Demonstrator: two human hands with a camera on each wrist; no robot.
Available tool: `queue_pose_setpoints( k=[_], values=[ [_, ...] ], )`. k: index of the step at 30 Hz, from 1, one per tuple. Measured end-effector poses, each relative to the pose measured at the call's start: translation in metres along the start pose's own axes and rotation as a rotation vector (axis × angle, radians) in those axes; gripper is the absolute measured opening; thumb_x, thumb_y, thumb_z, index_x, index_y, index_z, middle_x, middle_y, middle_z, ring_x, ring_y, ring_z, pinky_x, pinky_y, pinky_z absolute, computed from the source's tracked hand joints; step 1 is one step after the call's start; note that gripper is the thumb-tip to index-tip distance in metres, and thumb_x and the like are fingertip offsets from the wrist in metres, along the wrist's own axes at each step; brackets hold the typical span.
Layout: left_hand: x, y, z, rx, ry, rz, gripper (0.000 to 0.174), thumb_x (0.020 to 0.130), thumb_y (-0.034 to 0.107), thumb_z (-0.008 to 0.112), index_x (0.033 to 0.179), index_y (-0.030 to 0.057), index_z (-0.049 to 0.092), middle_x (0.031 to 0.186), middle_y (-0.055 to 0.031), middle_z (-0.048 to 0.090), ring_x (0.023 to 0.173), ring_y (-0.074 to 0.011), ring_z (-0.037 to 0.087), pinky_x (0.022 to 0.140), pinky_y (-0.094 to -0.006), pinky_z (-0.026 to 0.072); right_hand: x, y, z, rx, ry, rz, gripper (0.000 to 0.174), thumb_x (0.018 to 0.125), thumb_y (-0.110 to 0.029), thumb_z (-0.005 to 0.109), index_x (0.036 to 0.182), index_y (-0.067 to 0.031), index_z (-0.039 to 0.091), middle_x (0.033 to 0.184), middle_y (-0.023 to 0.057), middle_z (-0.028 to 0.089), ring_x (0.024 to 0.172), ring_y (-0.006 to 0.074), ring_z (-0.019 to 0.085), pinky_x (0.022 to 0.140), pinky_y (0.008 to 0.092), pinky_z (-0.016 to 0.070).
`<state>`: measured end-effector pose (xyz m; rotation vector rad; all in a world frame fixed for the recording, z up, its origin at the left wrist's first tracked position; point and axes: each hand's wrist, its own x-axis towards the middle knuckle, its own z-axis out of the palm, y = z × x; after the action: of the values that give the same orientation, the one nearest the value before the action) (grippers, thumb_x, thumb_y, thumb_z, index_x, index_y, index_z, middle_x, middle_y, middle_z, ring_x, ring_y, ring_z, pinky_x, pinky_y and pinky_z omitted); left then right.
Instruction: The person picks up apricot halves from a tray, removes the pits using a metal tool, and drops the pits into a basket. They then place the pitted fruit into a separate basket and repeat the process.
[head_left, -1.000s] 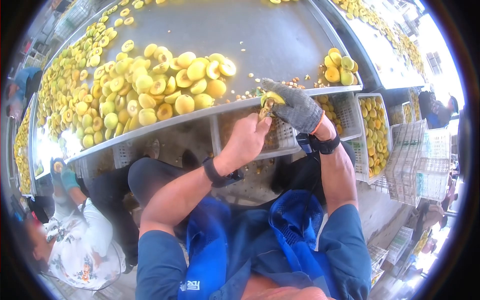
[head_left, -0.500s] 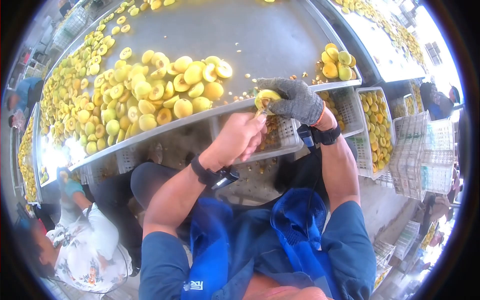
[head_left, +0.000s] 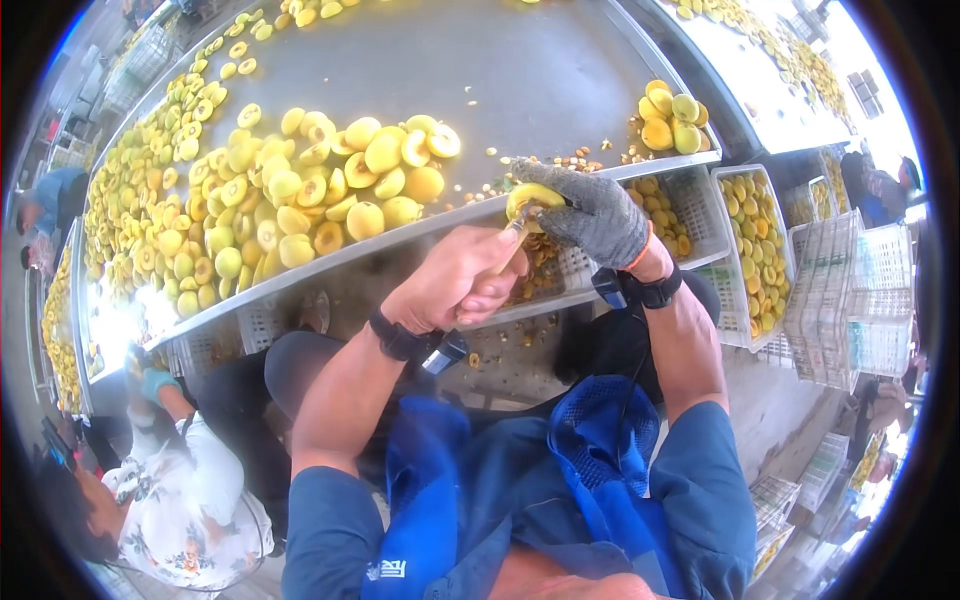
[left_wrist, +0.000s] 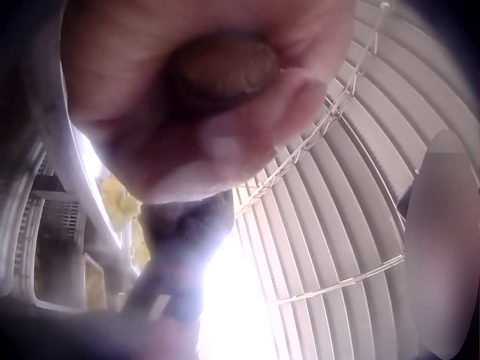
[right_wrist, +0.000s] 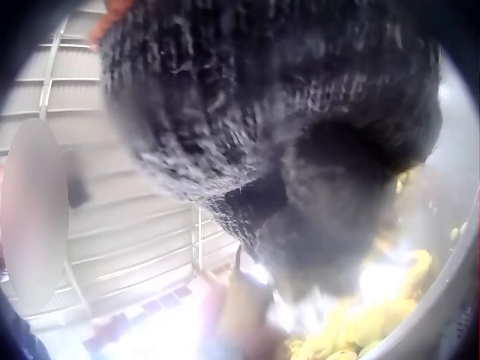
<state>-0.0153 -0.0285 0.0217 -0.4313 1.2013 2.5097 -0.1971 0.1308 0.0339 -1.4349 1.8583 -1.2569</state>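
Fruit [head_left: 530, 197]: one, yellow, at centre of the head view, just above the table [head_left: 520, 70] edge; long axis about left-right.
Right hand [head_left: 590, 215]: gloved, fingers curled round the fruit.
Left hand [head_left: 460, 278]: bare, closed round one tool [head_left: 517, 228], pointing up-right, its tip at the fruit.
Small heap [head_left: 672, 120]: about six fruits, upper right.
Big heap [head_left: 300, 190]: too many to count, upper left.
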Motion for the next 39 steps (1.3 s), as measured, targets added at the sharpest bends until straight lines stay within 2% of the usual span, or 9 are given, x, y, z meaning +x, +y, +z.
queue_pose_setpoints(
  k=[6, 9, 15, 24, 27, 30, 35, 38, 39],
  values=[
    [0.001, 0.002, 0.013, 0.062, 0.091, 0.053, 0.045, 0.109, 0.043, 0.05, 0.094, 0.0023, 0.059, 0.06, 0.0035, 0.04, 0.043, -0.0049, 0.037, 0.037, -0.0232, 0.0318, -0.002, -0.001, 0.025, -0.112, 0.27, -0.041, 0.05, 0.096, -0.013, 0.072, 0.145, -0.0061, 0.059, 0.106, 0.0046, 0.074, 0.088, 0.0091, 0.064, 0.079, 0.0268, 0.0538],
    [0.001, 0.003, 0.015, 0.17, 0.102, 0.063, 0.045, 0.109, 0.043, 0.05, 0.093, 0.0022, 0.059, 0.06, 0.0037, 0.039, 0.043, -0.0049, 0.036, 0.037, -0.0231, 0.0317, -0.002, -0.007, 0.018, 0.17, 0.148, 0.208, 0.051, 0.095, -0.013, 0.073, 0.143, -0.0065, 0.06, 0.101, 0.0021, 0.073, 0.082, 0.0072, 0.062, 0.073, 0.0256, 0.0534],
    [-0.001, 0.005, 0.016, 0.218, 0.082, 0.03, 0.045, 0.109, 0.043, 0.051, 0.092, 0.0017, 0.059, 0.058, 0.0043, 0.038, 0.044, -0.0046, 0.035, 0.038, -0.0228, 0.0316, -0.001, 0.008, 0.007, 0.162, 0.024, 0.177, 0.048, 0.094, -0.01, 0.073, 0.141, -0.0066, 0.062, 0.097, 0.0008, 0.071, 0.08, 0.0047, 0.059, 0.069, 0.0228, 0.0511],
    [0.002, 0.002, -0.002, 0.061, -0.105, -0.062, 0.045, 0.109, 0.043, 0.051, 0.094, 0.0004, 0.059, 0.057, 0.0036, 0.04, 0.04, -0.0038, 0.035, 0.035, -0.0214, 0.0306, 0.003, 0.005, -0.012, -0.286, -0.084, -0.183, 0.038, 0.09, -0.02, 0.079, 0.126, -0.007, 0.072, 0.106, 0.0096, 0.077, 0.084, 0.0152, 0.07, 0.078, 0.0324, 0.0566],
    [0.005, -0.002, -0.006, -0.018, -0.19, -0.084, 0.045, 0.109, 0.042, 0.049, 0.095, 0.0002, 0.059, 0.057, 0.004, 0.04, 0.039, -0.0031, 0.034, 0.034, -0.0205, 0.0295, -0.001, -0.013, -0.015, -0.082, -0.1, 0.02, 0.036, 0.088, -0.021, 0.081, 0.12, -0.0068, 0.074, 0.105, 0.01, 0.077, 0.086, 0.0146, 0.07, 0.081, 0.0315, 0.0564],
    [0.007, -0.007, -0.009, -0.115, -0.27, -0.086, 0.045, 0.11, 0.041, 0.048, 0.096, -0.0003, 0.06, 0.057, 0.0045, 0.039, 0.04, -0.0025, 0.033, 0.033, -0.0202, 0.028, -0.003, -0.004, -0.012, -0.146, -0.061, -0.034, 0.038, 0.087, -0.021, 0.083, 0.121, -0.0057, 0.074, 0.103, 0.0094, 0.077, 0.087, 0.014, 0.07, 0.081, 0.0304, 0.056],
    [0.013, -0.012, -0.011, -0.351, -0.448, -0.082, 0.041, 0.11, 0.038, 0.049, 0.094, 0.0016, 0.06, 0.058, 0.0053, 0.038, 0.039, -0.0036, 0.033, 0.033, -0.0211, 0.0291, -0.004, -0.003, -0.003, 0.243, 0.063, 0.077, 0.04, 0.087, -0.019, 0.083, 0.123, -0.0039, 0.073, 0.1, 0.0067, 0.077, 0.088, 0.0116, 0.068, 0.081, 0.0286, 0.0556],
    [0.014, -0.013, -0.018, -0.269, -0.429, -0.023, 0.043, 0.11, 0.039, 0.049, 0.097, 0.0002, 0.062, 0.059, 0.0045, 0.042, 0.04, -0.0025, 0.033, 0.034, -0.0204, 0.0266, -0.002, 0.009, -0.015, 0.237, 0.099, 0.118, 0.04, 0.088, -0.017, 0.081, 0.124, -0.0044, 0.072, 0.102, 0.0057, 0.077, 0.089, 0.0101, 0.067, 0.082, 0.0273, 0.0553],
    [0.016, -0.011, -0.018, 0.07, -0.282, -0.032, 0.043, 0.109, 0.038, 0.049, 0.096, -0.0005, 0.063, 0.059, 0.0015, 0.046, 0.041, -0.007, 0.04, 0.036, -0.024, 0.0321, -0.003, 0.011, -0.023, 0.211, 0.106, 0.136, 0.039, 0.088, -0.016, 0.08, 0.125, -0.0048, 0.072, 0.103, 0.0055, 0.076, 0.09, 0.0096, 0.067, 0.083, 0.0268, 0.0552]
  ],
)
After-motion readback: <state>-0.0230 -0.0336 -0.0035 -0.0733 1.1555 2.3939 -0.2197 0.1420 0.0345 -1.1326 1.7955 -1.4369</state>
